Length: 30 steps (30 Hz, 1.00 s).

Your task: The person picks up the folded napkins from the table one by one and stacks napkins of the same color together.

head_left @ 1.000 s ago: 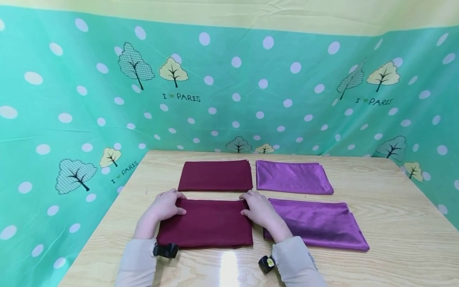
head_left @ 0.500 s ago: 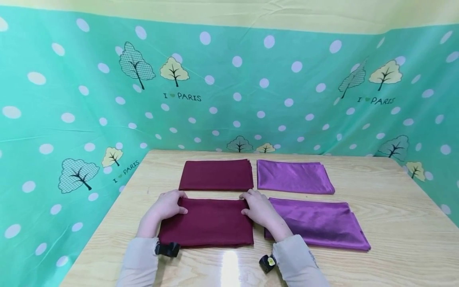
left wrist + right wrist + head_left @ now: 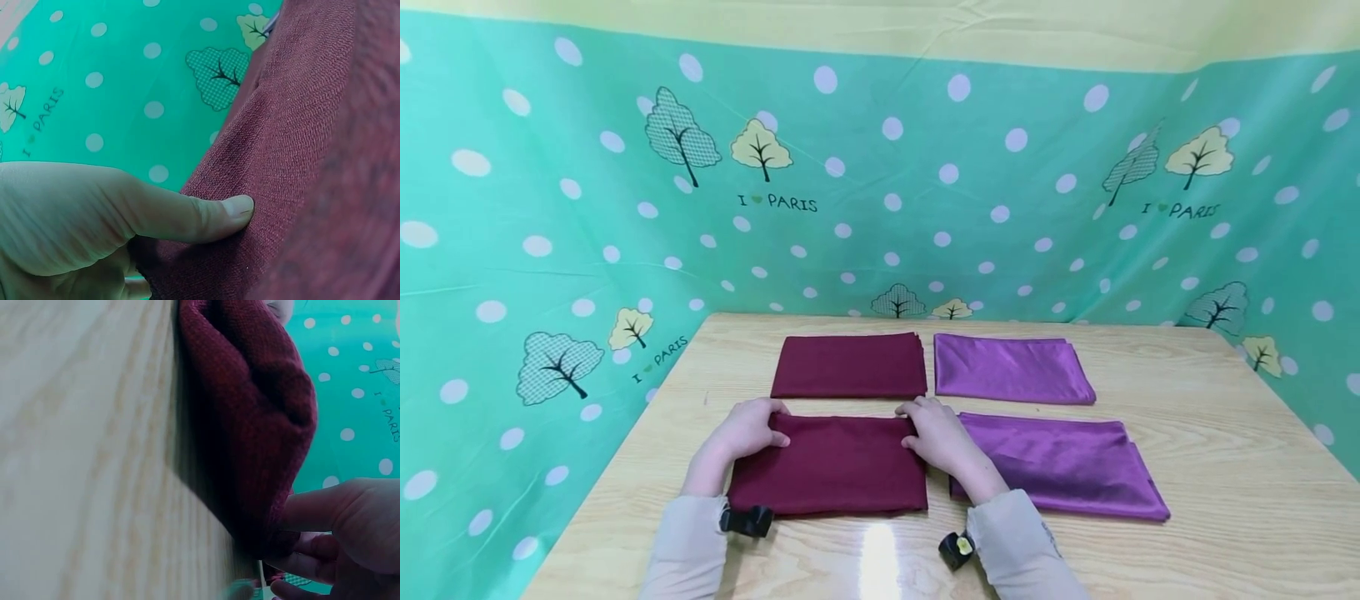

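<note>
Head: table (image 3: 1232, 450) before dotted backdrop (image 3: 917, 192).

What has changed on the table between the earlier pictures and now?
Nothing visibly moved. The left hand and right hand still grip the near rectangular folded maroon cloth at its far corners; the far rectangular folded maroon cloth, far folded shiny purple cloth and near folded shiny purple cloth lie unchanged.

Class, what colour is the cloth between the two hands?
Dark maroon; the head view shows the cloth best.
</note>
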{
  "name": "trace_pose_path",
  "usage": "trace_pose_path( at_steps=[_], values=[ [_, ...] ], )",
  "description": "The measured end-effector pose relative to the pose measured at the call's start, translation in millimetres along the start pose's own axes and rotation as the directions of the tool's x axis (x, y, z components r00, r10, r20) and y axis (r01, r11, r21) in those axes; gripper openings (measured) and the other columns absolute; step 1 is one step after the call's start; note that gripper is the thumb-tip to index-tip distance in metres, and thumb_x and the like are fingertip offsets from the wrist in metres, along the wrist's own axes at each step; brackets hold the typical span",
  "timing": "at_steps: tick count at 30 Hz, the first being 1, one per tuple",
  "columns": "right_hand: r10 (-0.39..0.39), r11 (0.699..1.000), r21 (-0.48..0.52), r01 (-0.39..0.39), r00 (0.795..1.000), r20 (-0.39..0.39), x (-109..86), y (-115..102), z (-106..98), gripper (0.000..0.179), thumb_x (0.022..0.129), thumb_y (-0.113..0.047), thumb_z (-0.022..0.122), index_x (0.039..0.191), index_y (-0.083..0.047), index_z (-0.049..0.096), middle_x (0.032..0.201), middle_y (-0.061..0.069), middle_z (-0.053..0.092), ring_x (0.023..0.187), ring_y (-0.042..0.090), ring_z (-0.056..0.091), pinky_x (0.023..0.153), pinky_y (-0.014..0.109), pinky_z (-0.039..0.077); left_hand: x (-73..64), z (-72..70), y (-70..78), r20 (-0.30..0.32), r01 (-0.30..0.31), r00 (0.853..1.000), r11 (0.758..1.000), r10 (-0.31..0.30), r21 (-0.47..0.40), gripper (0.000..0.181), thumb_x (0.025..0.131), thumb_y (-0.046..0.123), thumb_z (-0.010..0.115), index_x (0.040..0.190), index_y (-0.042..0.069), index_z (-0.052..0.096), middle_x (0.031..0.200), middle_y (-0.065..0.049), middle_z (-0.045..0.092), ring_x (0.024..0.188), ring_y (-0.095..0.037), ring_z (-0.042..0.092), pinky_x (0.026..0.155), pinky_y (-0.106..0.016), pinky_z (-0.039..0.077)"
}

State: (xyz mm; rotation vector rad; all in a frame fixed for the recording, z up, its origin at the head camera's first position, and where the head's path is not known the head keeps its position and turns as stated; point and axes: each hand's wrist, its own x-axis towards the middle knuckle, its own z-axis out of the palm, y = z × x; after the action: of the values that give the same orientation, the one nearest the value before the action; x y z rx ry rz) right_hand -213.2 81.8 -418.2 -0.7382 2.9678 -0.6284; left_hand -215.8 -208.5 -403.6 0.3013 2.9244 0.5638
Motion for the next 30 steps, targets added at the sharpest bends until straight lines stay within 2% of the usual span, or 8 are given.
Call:
trace_pose_path(
  at_steps=[6,12,18,22,30],
  values=[
    [-0.012,0.999,0.037,0.012,1.000,0.009,-0.6,-0.2,-0.1,0.035,0.079,-0.012,0.069,0.112,-0.005,0.060,0.102,0.008,0.058,0.099,0.026,0.055,0.085,0.042,0.044,0.2,1.2,-2.4,0.002,0.015,1.000,1.000,-0.015,-0.017,0.029,0.070,0.017,0.076,0.095,0.008,0.065,0.091,-0.006,0.065,0.083,-0.022,0.057,0.078,-0.040,0.044],
    [-0.026,0.996,0.087,0.025,1.000,0.015,-0.1,0.2,0.6,0.034,0.080,-0.007,0.067,0.112,-0.003,0.059,0.102,0.010,0.057,0.098,0.025,0.056,0.087,0.039,0.045,1.3,0.5,-2.0,-0.009,0.007,1.000,1.000,-0.007,0.002,0.025,0.069,0.018,0.076,0.089,0.008,0.066,0.085,-0.003,0.065,0.077,-0.019,0.056,0.075,-0.038,0.044],
    [-0.042,0.993,0.115,0.040,0.999,0.019,0.5,1.1,0.6,0.033,0.080,-0.005,0.067,0.112,-0.003,0.059,0.101,0.010,0.057,0.095,0.024,0.056,0.085,0.039,0.046,0.9,-0.5,-2.0,-0.012,0.008,1.000,1.000,-0.009,-0.010,0.019,0.069,0.018,0.076,0.080,0.010,0.063,0.076,0.000,0.061,0.070,-0.016,0.051,0.070,-0.034,0.043],
    [-0.050,0.991,0.125,0.047,0.999,0.017,0.2,1.1,-1.2,0.032,0.080,-0.005,0.067,0.110,-0.004,0.060,0.098,0.009,0.057,0.090,0.022,0.055,0.081,0.039,0.046,0.5,-0.6,-1.9,-0.011,0.015,1.000,1.000,-0.015,-0.022,0.017,0.069,0.018,0.076,0.078,0.011,0.063,0.077,0.000,0.059,0.069,-0.015,0.050,0.068,-0.033,0.042],
    [-0.047,0.991,0.124,0.048,0.999,-0.012,-2.1,0.4,-4.1,0.029,0.079,-0.003,0.066,0.108,-0.004,0.062,0.093,0.007,0.055,0.088,0.021,0.054,0.079,0.038,0.046,1.4,-0.9,-0.5,-0.065,-0.024,0.998,1.000,0.024,-0.005,0.015,0.071,0.017,0.074,0.082,0.011,0.065,0.085,-0.002,0.061,0.078,-0.017,0.055,0.076,-0.038,0.042]
  ],
)
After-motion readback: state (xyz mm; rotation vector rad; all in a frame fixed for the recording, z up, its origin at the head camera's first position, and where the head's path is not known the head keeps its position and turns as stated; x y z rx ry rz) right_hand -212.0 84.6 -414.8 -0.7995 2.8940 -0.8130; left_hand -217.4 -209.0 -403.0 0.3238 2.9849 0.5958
